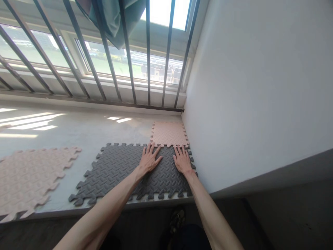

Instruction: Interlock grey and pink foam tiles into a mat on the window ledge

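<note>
Sunlight comes through a window behind dark metal bars, laying bright stripes along a pale window ledge. Teal fabric hangs at the top of the view, and a plain white wall closes off the ledge's right end.

Against that wall, at the back right corner of the ledge, lies a pink interlocking foam tile. Just in front of it, reaching to the ledge's front edge, is a dark grey foam mat with a raised tread pattern; whether it is one piece or two joined is hard to tell. A pink foam mat lies apart on the left, near the front edge.

The left hand is palm down on the grey mat, fingers fanned and thumb out. The right hand is also palm down, nearer the wall, its fingers slightly parted. Neither grasps anything. Both sets of fingertips reach the line where grey teeth meet pink, probably so that weight can bear on that joint; the wall likely braces the pieces sideways.
</note>
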`<state>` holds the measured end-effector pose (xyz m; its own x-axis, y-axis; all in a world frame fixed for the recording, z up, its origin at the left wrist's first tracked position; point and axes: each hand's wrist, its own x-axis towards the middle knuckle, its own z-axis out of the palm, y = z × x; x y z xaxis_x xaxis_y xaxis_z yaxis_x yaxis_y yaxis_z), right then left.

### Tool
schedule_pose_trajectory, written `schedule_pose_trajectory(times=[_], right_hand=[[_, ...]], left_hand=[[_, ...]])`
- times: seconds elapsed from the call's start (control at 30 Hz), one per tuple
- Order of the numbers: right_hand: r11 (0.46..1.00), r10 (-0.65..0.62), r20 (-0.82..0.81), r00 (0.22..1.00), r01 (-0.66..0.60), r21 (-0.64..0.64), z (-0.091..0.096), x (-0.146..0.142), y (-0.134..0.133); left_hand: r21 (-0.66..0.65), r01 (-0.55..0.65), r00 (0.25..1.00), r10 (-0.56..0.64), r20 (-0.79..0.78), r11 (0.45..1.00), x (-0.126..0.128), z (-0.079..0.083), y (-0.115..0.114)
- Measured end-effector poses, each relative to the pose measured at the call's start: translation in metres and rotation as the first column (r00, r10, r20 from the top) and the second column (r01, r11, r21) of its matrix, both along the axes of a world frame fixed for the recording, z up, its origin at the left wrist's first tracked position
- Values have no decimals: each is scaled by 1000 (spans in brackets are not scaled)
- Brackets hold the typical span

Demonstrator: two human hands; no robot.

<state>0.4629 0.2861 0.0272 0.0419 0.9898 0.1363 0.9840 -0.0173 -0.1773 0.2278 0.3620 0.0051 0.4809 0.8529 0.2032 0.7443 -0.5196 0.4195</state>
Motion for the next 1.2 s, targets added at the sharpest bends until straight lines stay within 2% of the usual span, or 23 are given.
schedule_pose_trajectory(times=[0.1,0.2,0.3,0.43,0.67,0.83,0.93,1.07,1.2], right_hand=[[999,-33,-11,999,33,-15,4,-3,11],[998,-56,-13,998,56,24,11,-5,19],[997,-47,3,999,47,54,14,-5,21],[999,-27,48,998,26,22,11,-4,20],[997,-79,63,995,79,-4,20,-21,27],[996,-81,66,994,83,-20,19,-32,30],[994,-97,64,993,101,-51,16,-27,29],[966,-236,72,969,242,-88,11,-7,22],[956,-198,55,979,205,-209,15,14,20]], left_hand=[[-44,-24,999,23,-25,999,7,1,10],[-52,-39,996,35,-77,998,13,7,17],[-15,10,993,-11,-121,1000,16,13,13],[-13,29,984,-31,-174,999,23,17,6],[-26,-63,981,57,-183,998,42,12,2],[-9,-41,986,39,-161,999,39,9,3],[-37,-44,986,37,-163,998,35,7,2],[-32,-80,988,75,-134,996,27,5,-4],[-49,-36,990,29,-138,998,12,12,-4]])
